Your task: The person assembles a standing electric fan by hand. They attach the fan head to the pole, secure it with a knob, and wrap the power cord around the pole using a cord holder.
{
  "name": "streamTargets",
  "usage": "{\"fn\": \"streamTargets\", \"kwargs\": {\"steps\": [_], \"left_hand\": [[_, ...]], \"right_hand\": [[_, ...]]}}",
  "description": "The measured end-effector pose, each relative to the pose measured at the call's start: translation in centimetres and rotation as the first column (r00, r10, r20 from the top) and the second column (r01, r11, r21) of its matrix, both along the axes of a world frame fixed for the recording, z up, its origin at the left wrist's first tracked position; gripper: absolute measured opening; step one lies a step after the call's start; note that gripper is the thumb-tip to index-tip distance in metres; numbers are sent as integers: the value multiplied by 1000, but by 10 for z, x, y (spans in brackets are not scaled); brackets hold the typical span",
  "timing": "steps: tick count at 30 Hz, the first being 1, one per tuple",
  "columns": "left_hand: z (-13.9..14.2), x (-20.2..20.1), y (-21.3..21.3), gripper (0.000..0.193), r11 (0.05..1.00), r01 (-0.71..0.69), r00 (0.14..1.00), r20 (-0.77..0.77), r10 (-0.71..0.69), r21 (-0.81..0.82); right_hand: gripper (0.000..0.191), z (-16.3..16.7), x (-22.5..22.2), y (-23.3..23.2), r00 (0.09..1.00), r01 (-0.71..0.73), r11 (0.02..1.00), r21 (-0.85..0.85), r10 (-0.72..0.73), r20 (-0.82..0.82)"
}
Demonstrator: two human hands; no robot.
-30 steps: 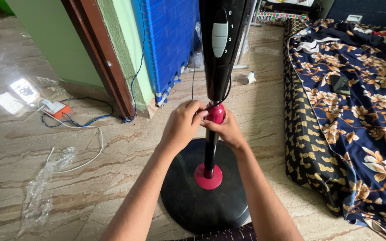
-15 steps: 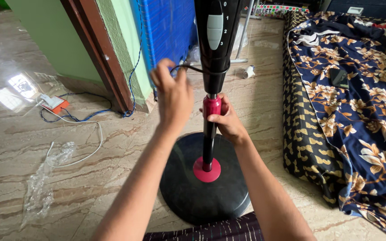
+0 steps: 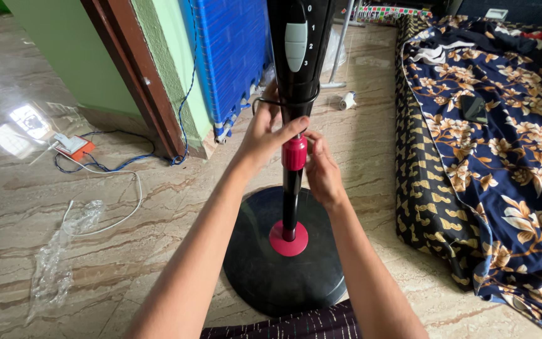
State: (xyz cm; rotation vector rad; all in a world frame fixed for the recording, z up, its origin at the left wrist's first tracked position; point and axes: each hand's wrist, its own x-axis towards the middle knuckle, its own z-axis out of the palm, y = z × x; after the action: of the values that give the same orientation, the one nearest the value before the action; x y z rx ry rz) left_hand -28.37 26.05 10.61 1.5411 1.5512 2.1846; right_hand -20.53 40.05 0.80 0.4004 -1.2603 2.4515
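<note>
Bringing my left hand (image 3: 265,135) back down from the cord, I now pinch the red collar (image 3: 294,153) with both, right hand (image 3: 322,172) closed behind it, for turning.

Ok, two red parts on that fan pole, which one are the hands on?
The upper red collar, just under the black control column; both hands grip it. The flat red ring on the round base is untouched.

A room in a home, polished marble floor (image 3: 45,251), mattress (image 3: 434,207) on the floor along the right edge under a dark floral bedsheet (image 3: 509,157), green wall (image 3: 76,56) with a wooden door frame (image 3: 133,75), charger cables (image 3: 105,166) trailing across the floor, a standing fan (image 3: 293,63).
</note>
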Motion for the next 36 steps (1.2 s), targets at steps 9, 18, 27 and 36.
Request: {"fn": "streamTargets", "kwargs": {"steps": [9, 18, 27, 36], "left_hand": [[15, 1, 17, 73, 978, -200, 979, -41, 198, -59], [4, 2, 20, 57, 994, -102, 994, 40, 103, -40], [0, 3, 15, 60, 992, -96, 995, 29, 98, -82], [-5, 9, 17, 49, 997, -54, 993, 101, 59, -46]], "right_hand": [[63, 16, 0, -23, 870, 480, 691, 541, -455, -191], [54, 11, 11, -23, 952, 304, 897, 322, -291, -90], [54, 0, 10, -21, 967, 253, 927, 278, -251, -44], [59, 0, 14, -27, 964, 259, 929, 266, -267, -8]]}}
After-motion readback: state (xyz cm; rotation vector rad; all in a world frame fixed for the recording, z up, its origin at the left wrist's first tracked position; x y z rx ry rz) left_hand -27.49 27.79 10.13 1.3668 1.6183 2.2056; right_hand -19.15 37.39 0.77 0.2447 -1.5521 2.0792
